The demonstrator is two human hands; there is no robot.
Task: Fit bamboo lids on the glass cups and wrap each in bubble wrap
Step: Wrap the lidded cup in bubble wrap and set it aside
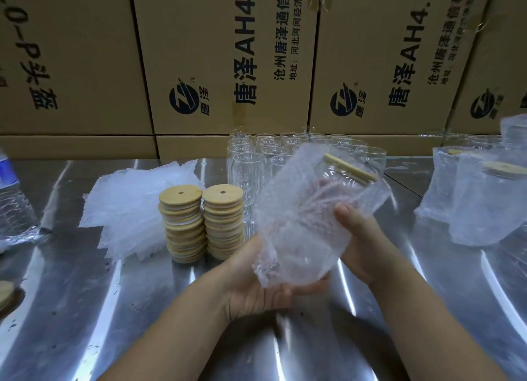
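A glass cup with a bamboo lid [350, 168] sits tilted inside a bubble wrap sleeve [299, 220], held above the steel table. My left hand [256, 283] cups the bottom of the wrapped cup from below. My right hand [360, 238] grips its right side, thumb pressing on the wrap. Two stacks of bamboo lids [201, 223] stand to the left. Several bare glass cups [256, 158] stand behind. A pile of bubble wrap sheets [128, 209] lies left of the lids.
Wrapped cups [479, 201] stand at the right of the steel table [85, 309]. A plastic water bottle [11, 198] is at the far left, and a loose lid [5, 293] lies at the left edge. Cardboard boxes [228, 52] wall the back.
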